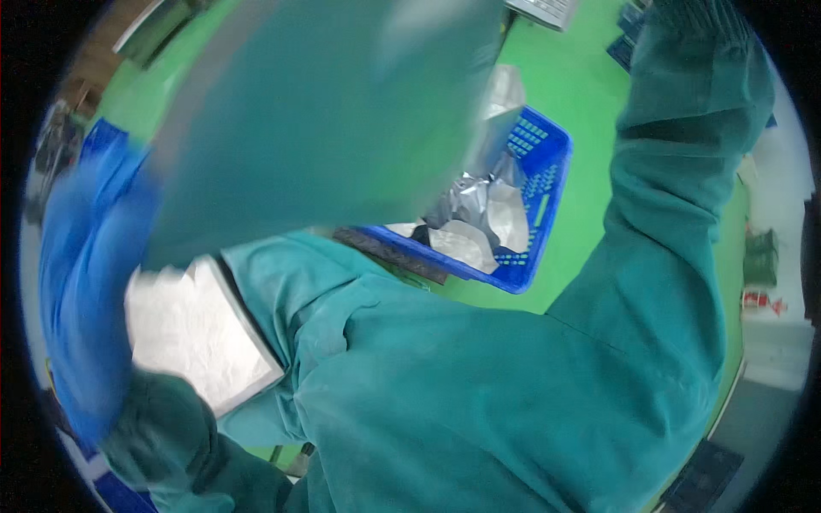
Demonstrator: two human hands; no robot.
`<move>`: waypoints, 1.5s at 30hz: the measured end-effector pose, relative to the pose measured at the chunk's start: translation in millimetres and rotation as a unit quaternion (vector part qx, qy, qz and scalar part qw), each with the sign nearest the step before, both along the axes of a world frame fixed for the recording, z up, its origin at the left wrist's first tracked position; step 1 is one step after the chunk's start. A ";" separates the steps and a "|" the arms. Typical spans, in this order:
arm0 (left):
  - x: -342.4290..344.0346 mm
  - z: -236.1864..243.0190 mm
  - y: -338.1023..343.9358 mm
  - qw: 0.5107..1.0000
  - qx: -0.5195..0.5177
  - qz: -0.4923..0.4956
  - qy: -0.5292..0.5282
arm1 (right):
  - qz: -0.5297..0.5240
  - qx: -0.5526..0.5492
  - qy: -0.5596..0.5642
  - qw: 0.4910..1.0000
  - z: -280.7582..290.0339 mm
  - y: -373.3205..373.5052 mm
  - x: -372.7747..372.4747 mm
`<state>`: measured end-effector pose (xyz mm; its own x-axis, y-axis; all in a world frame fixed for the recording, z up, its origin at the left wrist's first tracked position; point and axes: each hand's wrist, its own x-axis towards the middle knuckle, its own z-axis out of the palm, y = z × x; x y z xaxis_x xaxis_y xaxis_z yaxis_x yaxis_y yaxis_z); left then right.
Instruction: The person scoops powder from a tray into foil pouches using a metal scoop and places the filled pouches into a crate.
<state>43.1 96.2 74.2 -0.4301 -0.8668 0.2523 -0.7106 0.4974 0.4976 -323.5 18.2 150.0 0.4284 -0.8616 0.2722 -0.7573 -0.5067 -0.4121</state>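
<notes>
My left hand (90,282) is at the far left in a blue covering that looks like a glove, smeared by motion. Its fingers cannot be made out. A large, blurred grey-green sheet or bag (316,128) fills the upper middle, its left edge meeting the blue glove; whether I grip it there is unclear. Below it a flat, creased whitish packet (201,338) rests against my green-clothed leg. My right arm (676,188), in a green sleeve, reaches up past the top right edge, and the hand lies outside the picture.
A blue perforated basket (554,192) stands on the green floor (590,85), holding crumpled silver foil bags (469,201) and pale pieces (462,244). Some dark flat material (398,255) lies beside the basket. A light grey object (543,10) shows at the top.
</notes>
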 end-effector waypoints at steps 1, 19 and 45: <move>-35.4 -6.5 -21.3 0.999 0.021 -0.045 0.015 | -0.051 0.004 0.011 0.999 -1.6 1.9 -23.0; -367.2 -279.9 -99.0 0.962 0.240 -0.124 -0.052 | -0.505 0.140 -0.368 0.768 -395.4 -27.4 -231.7; -67.8 -337.4 -249.2 0.964 0.204 0.168 -0.038 | -0.445 0.169 -0.774 0.418 -576.4 -6.8 -165.1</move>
